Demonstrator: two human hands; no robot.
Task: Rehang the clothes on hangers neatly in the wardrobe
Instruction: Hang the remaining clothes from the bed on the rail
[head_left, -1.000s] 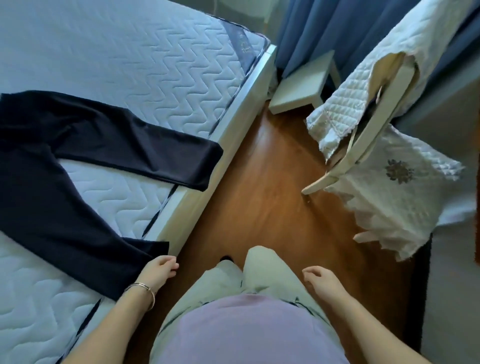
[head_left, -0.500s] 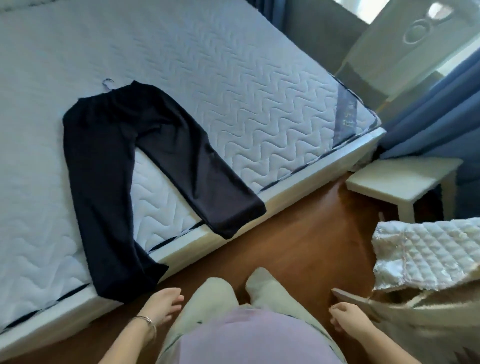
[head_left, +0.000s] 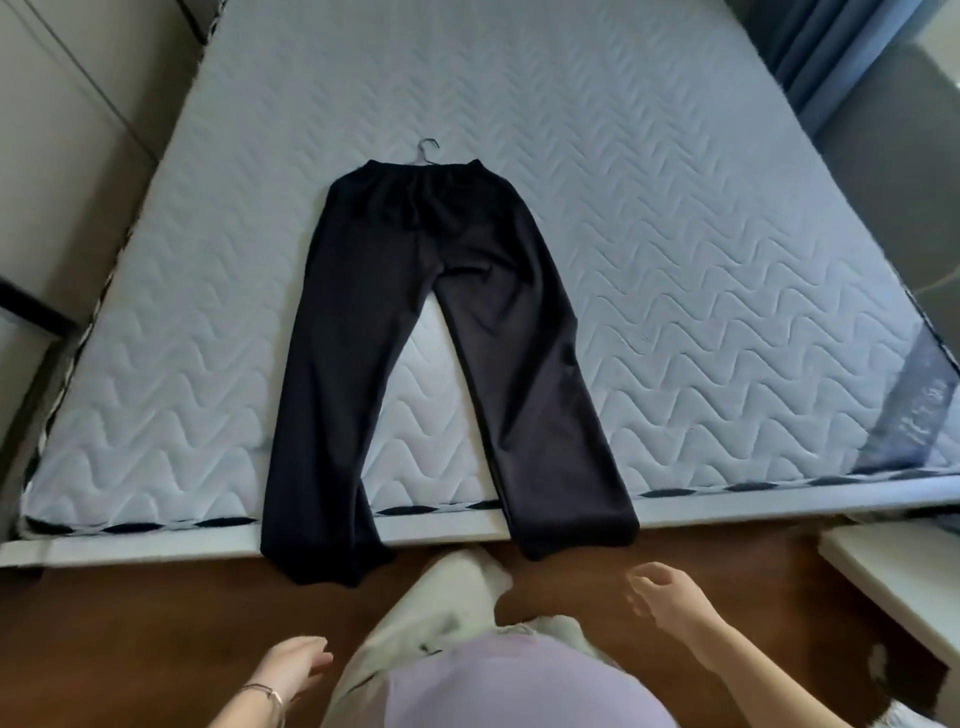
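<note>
Black trousers (head_left: 441, 332) lie flat on the bed (head_left: 701, 234), a hanger hook (head_left: 427, 150) at the far waistband. The left hand (head_left: 293, 667) and right hand (head_left: 670, 590) hover near, fingers loosely open, holding nothing.

Trousers (head_left: 431, 332) lay mid-frame on the mattress (head_left: 675, 208), cuffs overhanging its lower edge, hanger hook (head_left: 428, 150) above the waistband.
</note>
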